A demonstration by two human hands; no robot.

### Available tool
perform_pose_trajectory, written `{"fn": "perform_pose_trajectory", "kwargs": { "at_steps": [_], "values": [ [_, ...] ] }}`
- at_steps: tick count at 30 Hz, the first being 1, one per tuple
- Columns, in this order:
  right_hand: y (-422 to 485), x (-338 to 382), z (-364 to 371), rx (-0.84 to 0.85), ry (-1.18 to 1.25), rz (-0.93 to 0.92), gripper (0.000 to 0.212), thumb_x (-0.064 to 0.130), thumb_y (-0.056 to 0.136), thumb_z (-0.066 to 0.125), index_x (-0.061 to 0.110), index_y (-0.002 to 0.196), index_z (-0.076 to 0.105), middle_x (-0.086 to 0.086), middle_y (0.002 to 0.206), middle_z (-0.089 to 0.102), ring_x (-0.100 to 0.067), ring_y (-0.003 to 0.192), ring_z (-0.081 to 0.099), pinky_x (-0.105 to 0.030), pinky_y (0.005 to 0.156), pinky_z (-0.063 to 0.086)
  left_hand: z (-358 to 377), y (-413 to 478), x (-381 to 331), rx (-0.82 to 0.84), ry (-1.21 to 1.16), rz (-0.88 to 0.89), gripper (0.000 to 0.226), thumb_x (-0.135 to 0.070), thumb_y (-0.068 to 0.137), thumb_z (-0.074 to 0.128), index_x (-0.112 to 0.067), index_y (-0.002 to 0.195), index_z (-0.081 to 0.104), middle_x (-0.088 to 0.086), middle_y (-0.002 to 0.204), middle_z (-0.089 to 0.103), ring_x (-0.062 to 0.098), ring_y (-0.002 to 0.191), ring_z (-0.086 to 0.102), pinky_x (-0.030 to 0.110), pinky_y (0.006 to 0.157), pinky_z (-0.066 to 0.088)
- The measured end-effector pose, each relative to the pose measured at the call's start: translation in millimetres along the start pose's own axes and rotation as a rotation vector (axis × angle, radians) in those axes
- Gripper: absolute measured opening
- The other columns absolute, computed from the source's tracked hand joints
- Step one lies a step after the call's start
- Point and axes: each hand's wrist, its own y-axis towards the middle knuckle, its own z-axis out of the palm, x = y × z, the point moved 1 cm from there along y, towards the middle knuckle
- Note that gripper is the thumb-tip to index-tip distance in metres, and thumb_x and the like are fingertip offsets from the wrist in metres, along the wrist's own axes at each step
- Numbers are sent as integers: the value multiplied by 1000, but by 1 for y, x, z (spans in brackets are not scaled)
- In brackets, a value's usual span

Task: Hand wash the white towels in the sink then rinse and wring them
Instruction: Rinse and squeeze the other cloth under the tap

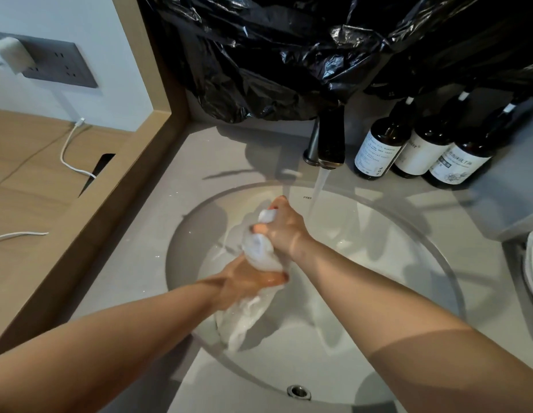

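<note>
Head view, the only 1 I have:

- Wet white twisted towel (260, 251) is held over the round white ceramic sink (333, 338), bunched between both hands. Its loose tail hangs down toward the basin; I can't tell if it touches.
- Left hand (244, 283): fingers curled tight round the towel's lower part. Right hand (284, 229): fingers and thumb wrapped round the upper end. It reads as a wring twist.
- Dark metal tap (330, 138) is running. The water stream (317, 192) falls just beside the right hand and misses the towel.

Risks as I judge them:
1. Wet cloth and wet skin: a hard twist could slip the towel out of 1 grip, and it would flop into the basin and soak up water again.
2. If the hands drift under the stream, the towel gets re-wetted mid-wring, so the effort is wasted.
3. Twist spray and tap splash could land on the grey stone worktop (217, 150). The white charger cable (68, 150) lies beyond the wooden edge to the left, well apart but on the splash side.
4. The 3 dark brown bottles with white labels (375, 150) stand near the tap, and a wide right-arm swing could knock them over.
5. The crumpled black plastic bag (289, 55) hangs above the tap, so lifting the towel high could snag it.
</note>
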Motion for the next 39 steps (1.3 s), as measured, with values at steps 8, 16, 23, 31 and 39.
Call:
{"fn": "perform_pose_trajectory", "kwargs": {
  "at_steps": [8, 16, 23, 31, 39],
  "values": [
    [-8, -23, -33, -102, 492, 160, 38, 20, 80, 72, 7, 111, 55, -6, 92, 66, -21, 76, 63, -25, 58, 48, -15, 6, -18, 150, -216, -31, 58, -22, 69, 76, -32, 123, 54, 5, 113, 68, 21, 103, 65, 34, 88, 54],
    [-9, -33, -60, -326, 884, 218, 16, 12, 83, 64, 17, 94, 55, -4, 80, 61, -20, 68, 59, -29, 63, 49, -29, 25, -46, 155, -160, -95, 51, -48, 89, 53, -17, 129, 54, 1, 120, 65, 17, 105, 64, 25, 85, 50],
    [-8, -25, -72, -428, 947, 193, 8, 14, 78, 58, 18, 82, 53, -3, 75, 54, -23, 67, 52, -32, 69, 44, -1, 57, -65, -194, 90, 13, 70, -66, 80, 54, -28, 137, 45, 0, 131, 56, 22, 117, 54, 40, 101, 46],
    [-12, -31, -90, -454, 1087, 205, 21, 11, 83, 56, 17, 64, 50, 2, 61, 47, -16, 54, 48, -20, 55, 39, 7, 66, -82, -269, -128, -89, 49, -53, 94, 45, -26, 134, 42, -4, 118, 50, 19, 105, 48, 34, 86, 37],
    [-19, -39, -93, -455, 1049, 178, 14, 17, 80, 62, 20, 93, 64, 0, 87, 63, -21, 82, 60, -29, 70, 48, 22, 72, -92, -386, -101, -196, 43, -60, 89, 44, -21, 102, 58, 1, 94, 62, 24, 92, 58, 41, 84, 46]
  ]
}}
